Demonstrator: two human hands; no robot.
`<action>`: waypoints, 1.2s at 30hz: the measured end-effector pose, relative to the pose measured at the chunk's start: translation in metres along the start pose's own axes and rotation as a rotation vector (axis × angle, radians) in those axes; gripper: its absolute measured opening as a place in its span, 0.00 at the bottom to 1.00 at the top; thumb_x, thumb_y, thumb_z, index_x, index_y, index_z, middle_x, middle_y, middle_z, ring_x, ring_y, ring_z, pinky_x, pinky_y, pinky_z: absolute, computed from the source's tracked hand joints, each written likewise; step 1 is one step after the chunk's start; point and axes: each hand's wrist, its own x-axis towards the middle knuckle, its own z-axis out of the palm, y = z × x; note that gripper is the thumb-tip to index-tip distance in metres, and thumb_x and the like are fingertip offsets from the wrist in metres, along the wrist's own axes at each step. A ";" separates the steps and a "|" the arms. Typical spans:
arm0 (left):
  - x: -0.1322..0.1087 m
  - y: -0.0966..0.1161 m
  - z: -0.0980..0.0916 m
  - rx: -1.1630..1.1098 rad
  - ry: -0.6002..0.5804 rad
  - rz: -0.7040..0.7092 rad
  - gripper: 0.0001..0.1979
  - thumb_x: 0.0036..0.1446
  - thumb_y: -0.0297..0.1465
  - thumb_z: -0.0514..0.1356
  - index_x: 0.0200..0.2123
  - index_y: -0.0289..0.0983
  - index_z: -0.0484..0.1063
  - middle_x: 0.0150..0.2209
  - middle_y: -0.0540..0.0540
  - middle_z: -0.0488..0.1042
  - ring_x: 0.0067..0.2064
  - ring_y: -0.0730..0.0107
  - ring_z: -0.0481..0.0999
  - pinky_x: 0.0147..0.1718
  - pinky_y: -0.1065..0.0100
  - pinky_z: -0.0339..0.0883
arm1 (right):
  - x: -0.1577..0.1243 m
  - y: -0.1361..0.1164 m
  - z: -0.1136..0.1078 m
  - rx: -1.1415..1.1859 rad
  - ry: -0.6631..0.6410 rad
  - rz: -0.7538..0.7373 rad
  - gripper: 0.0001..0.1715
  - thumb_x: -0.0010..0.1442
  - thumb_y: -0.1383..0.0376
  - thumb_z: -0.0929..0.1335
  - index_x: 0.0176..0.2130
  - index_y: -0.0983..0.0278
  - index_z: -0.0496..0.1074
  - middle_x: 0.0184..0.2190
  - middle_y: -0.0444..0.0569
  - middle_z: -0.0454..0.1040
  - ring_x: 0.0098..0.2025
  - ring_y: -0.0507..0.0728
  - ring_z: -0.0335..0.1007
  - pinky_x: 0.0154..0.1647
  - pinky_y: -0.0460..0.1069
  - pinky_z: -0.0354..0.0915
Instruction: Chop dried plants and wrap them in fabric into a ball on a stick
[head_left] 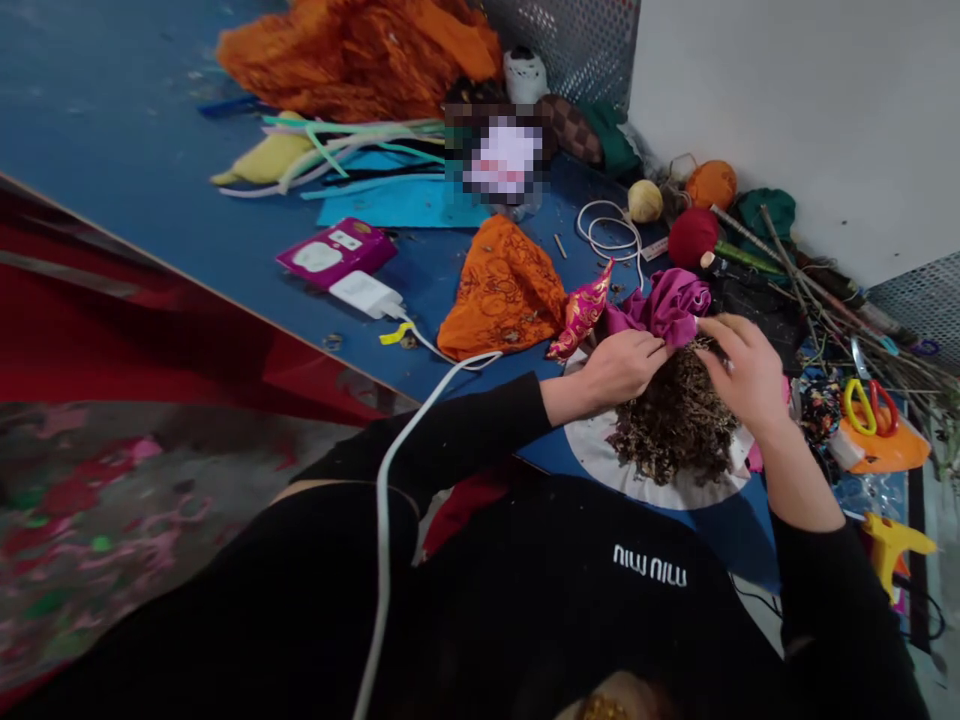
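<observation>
A bunched purple cloth [679, 300] sits at the top of a clump of dried brown plant matter [675, 420]. My left hand [626, 365] pinches the cloth's lower edge from the left. From the right, my right hand [742, 370] curls its fingers at the cloth's other side, its thumb over the brown clump; the exact grip of its fingertips is partly hidden. Beneath the clump lies a round white piece [600, 440] on the blue table. Left of the cloth is a pink and gold patterned fabric piece [581, 312], close to my left hand.
An orange printed cloth [502, 290], a purple box [337, 250] and a white cable [386, 460] lie to the left. Wrapped balls [694, 237] and twigs [817, 260] crowd the back right. Scissors [870, 405] and a yellow glue gun [892, 550] are at right.
</observation>
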 end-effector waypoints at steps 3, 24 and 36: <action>0.000 -0.009 -0.004 -0.033 -0.009 0.036 0.19 0.69 0.24 0.50 0.51 0.31 0.79 0.43 0.37 0.84 0.44 0.58 0.81 0.46 0.59 0.74 | 0.057 -0.009 0.023 0.001 -0.161 -0.202 0.27 0.65 0.69 0.65 0.61 0.59 0.74 0.60 0.54 0.77 0.64 0.66 0.69 0.67 0.65 0.64; -0.031 -0.052 -0.042 -0.167 -0.176 -0.564 0.20 0.67 0.34 0.59 0.59 0.35 0.71 0.44 0.39 0.83 0.46 0.52 0.82 0.34 0.61 0.68 | 0.179 0.008 0.111 0.004 -0.369 0.055 0.11 0.58 0.70 0.73 0.43 0.66 0.79 0.41 0.53 0.82 0.44 0.60 0.76 0.52 0.57 0.71; -0.032 -0.035 -0.031 -0.188 -0.177 -0.041 0.13 0.65 0.24 0.56 0.47 0.33 0.78 0.44 0.38 0.82 0.44 0.56 0.79 0.38 0.58 0.68 | 0.141 -0.004 0.073 0.043 -0.474 0.045 0.21 0.59 0.62 0.75 0.52 0.64 0.77 0.46 0.53 0.80 0.41 0.58 0.76 0.49 0.56 0.72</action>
